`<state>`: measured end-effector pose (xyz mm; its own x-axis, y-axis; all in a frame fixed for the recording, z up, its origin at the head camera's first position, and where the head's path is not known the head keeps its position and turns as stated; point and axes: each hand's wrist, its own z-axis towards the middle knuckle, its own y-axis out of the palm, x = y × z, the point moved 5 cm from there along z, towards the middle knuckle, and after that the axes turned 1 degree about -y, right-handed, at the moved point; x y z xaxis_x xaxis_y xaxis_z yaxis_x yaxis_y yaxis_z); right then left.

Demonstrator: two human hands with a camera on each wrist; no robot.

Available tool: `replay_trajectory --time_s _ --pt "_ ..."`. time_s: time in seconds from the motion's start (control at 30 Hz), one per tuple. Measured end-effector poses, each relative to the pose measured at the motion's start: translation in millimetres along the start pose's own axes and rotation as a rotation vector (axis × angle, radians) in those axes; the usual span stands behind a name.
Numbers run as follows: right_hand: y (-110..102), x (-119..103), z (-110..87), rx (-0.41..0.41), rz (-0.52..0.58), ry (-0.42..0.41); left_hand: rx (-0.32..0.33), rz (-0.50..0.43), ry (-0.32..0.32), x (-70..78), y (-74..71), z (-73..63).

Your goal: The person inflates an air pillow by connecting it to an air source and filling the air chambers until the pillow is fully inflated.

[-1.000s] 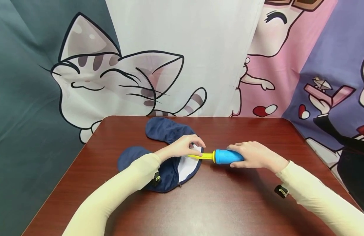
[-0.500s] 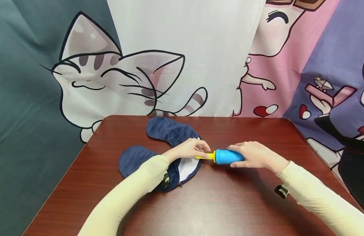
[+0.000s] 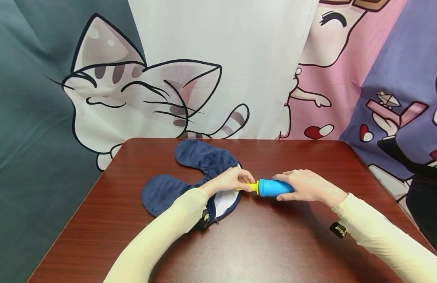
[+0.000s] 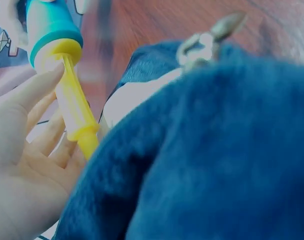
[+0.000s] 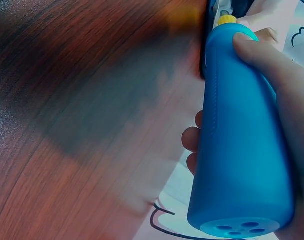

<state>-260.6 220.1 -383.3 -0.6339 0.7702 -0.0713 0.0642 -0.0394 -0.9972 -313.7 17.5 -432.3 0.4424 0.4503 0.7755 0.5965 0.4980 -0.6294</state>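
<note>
A blue hand air pump [image 3: 271, 188] with a yellow nozzle [image 4: 76, 102] points left at a navy plush U-shaped neck pillow [image 3: 207, 159]. My right hand [image 3: 307, 184] grips the pump's blue body, fingers wrapped round it in the right wrist view. My left hand [image 3: 229, 181] pinches the yellow nozzle close to the blue body, its thumb lying on it in the left wrist view. The pillow's zipped side gapes and shows a white inside [image 3: 225, 202]. Plush cloth hides the nozzle's tip in the left wrist view, so I cannot tell what it touches.
The pillow lies on a reddish-brown wooden table [image 3: 275, 243]. A metal zip pull [image 4: 207, 45] hangs at the pillow's opening. Behind the table's far edge hangs a cloth [image 3: 211, 35] printed with cartoon figures.
My left hand has slid right along the yellow nozzle, nearer to the blue body. My right hand and the pump have stayed in place.
</note>
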Motion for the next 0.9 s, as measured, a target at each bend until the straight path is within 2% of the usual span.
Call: replay_trajectory --time_s 0.23,0.43,0.6,0.9 --pt "-1 0 -2.5 0.006 0.007 -0.005 0.046 -0.005 0.034 -2.0 4.2 0.6" --pt "-4 2 -6.3 0.000 0.030 0.003 0.089 0.029 0.084 0.5 3.2 -2.2" --pt "-7 4 -10.0 -0.022 0.061 0.020 0.107 0.070 0.093 2.0 2.3 -4.9" --pt "-22 19 -27.4 -0.030 0.060 0.062 0.131 0.064 0.101 0.9 0.2 -9.6"
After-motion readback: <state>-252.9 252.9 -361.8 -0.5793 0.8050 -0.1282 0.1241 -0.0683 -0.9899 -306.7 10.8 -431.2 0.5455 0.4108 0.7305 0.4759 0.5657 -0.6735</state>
